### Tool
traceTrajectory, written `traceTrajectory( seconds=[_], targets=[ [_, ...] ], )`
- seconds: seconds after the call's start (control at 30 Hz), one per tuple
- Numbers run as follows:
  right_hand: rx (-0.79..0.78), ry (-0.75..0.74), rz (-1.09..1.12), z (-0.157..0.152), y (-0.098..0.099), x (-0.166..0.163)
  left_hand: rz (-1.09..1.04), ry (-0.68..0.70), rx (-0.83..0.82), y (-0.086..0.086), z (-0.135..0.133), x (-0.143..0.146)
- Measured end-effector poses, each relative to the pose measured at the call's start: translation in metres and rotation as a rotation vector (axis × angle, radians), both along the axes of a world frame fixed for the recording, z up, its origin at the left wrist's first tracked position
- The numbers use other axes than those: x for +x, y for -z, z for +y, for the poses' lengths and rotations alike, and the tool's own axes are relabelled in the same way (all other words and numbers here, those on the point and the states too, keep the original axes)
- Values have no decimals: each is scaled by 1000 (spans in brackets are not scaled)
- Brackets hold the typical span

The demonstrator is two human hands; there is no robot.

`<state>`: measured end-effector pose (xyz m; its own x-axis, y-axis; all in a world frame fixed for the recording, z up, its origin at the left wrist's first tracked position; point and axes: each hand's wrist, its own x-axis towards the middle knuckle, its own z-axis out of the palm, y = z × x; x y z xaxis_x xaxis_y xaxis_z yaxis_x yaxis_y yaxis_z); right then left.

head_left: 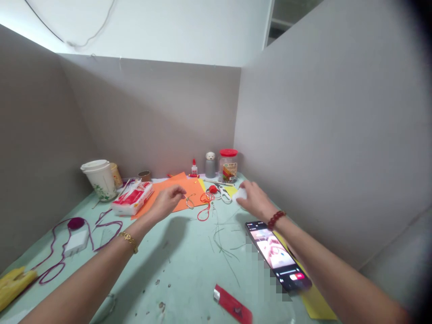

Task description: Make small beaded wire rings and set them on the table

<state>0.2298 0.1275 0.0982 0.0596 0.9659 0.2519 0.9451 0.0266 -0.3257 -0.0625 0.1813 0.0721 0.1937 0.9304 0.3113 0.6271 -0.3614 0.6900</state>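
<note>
My left hand [170, 198] is closed in a pinch above the orange paper. From its fingertips hangs a thin, light strand with a small loop [190, 201] that looks beaded; its details are too small to tell. On the right, my right hand [254, 199] is closed around a small white rounded thing [240, 195], partly covered by the fingers. A faint thin line seems to run from it towards the left. Between the hands lie a red cord [204, 213] with a red ball [213, 189] and white-handled scissors [224, 194].
A lit phone [276, 256] lies under my right forearm, near a red lighter [232, 304]. Loose dark green strands [221, 245] cross the middle. Left stand a white cup [99, 180], a tissue pack [132, 198] and purple yarn [76, 223]. A red-lidded jar [228, 165] stands by the back wall.
</note>
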Motion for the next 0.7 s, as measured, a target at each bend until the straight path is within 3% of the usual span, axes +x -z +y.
traceTrajectory(
  seconds=[0.07, 0.13, 0.2, 0.3, 0.33, 0.4, 0.57, 0.7],
  targets=[
    [111, -80, 147, -6, -23, 2, 33, -8, 16, 0, -5, 7],
    [97, -180, 291, -15, -44, -3, 37, 26, 45, -10, -18, 24],
    [27, -318, 466, -25, -61, -14, -38, 208, 2, -24, -35, 49],
    [18, -453, 675, -33, -77, -26, -188, 584, -256, -40, -54, 83],
    [53, -454, 700, -33, -79, -27, -227, 621, -327, -41, -56, 88],
    [145, -401, 680, -26, -78, -18, -296, 570, -377, -38, -51, 88],
    [238, -114, 421, -3, -48, 29, -182, 119, -266, -18, -8, 29],
    [50, -68, 338, -2, -20, 40, -165, -24, -234, -12, 16, -18]
  ],
)
